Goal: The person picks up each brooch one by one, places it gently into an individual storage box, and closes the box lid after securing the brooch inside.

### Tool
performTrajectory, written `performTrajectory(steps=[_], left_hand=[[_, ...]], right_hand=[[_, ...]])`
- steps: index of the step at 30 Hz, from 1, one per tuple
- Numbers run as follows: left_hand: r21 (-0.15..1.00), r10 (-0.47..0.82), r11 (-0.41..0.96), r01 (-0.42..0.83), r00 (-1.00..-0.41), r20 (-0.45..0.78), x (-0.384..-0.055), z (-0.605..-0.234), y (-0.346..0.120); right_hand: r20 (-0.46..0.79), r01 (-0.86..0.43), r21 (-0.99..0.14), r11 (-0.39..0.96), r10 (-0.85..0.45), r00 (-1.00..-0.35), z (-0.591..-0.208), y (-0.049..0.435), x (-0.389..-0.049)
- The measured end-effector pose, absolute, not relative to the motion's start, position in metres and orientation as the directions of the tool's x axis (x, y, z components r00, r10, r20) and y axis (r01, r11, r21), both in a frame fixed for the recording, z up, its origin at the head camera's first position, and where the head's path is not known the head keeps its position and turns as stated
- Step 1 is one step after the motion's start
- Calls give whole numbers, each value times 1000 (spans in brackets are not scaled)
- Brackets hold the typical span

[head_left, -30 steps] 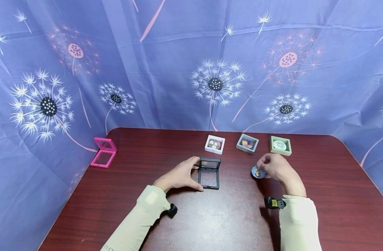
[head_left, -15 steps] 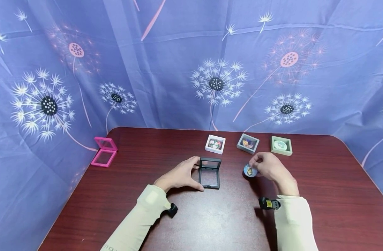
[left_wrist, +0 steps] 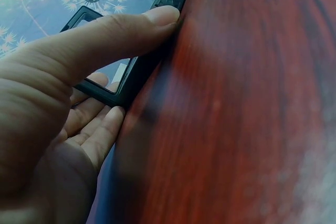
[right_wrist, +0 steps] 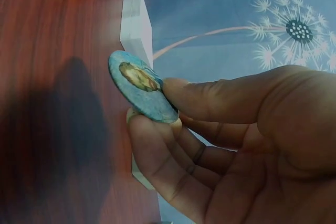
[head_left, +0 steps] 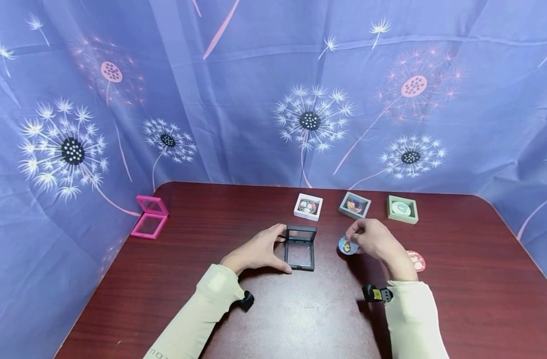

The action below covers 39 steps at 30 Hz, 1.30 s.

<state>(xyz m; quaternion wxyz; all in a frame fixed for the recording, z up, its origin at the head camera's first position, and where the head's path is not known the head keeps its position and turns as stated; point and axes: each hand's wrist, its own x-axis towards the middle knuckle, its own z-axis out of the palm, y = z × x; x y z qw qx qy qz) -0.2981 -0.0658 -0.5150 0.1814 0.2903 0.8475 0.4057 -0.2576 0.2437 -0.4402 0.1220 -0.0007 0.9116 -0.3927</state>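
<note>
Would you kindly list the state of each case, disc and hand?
Black case: open, lid raised
Pink case: open
White case: holding multicoloured disc
Grey case: holding orange-purple disc
Green case: holding pale disc
Blue disc: held midair
Red disc: partly hidden
Left hand: gripping black case
Right hand: pinching blue disc

A blue curtain point(head_left: 237, 99) printed with white and pink dandelions hangs behind a dark red wood-grain table point(head_left: 327, 309). Near the table's far edge stand three square display frames: white point(head_left: 307, 217), grey point(head_left: 350, 214) (set slightly askew) and pale green point(head_left: 402, 218), each around a round badge. A pink hinged case point(head_left: 152, 215), lid raised, sits at the left edge. Toward the right lies a red-and-white disc point(head_left: 417, 260), partly hidden.
</note>
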Motion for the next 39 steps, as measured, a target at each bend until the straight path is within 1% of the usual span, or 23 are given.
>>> performTrajectory(steps=[8, 12, 19, 28, 39], left_hand=[[789, 641, 489, 373, -766, -35, -298, -517, -65], [785, 640, 495, 372, -768, -40, -297, -517, -66], [786, 635, 502, 362, -771, -51, -296, -516, -66], [785, 634, 508, 356, -771, -60, -297, -518, -66], [785, 636, 503, 362, -770, -52, -298, -517, -65]], right_hand=[[-191, 58, -723, 688, -118, -975, -445, 233, -259], [-191, 53, -731, 681, -129, -973, -446, 226, -260], [-188, 70, -749, 659, -110, -976, -446, 216, -258], [-173, 51, -772, 633, -133, -976, -443, 207, -256], [-190, 58, -769, 637, -142, -971, -445, 198, -256]])
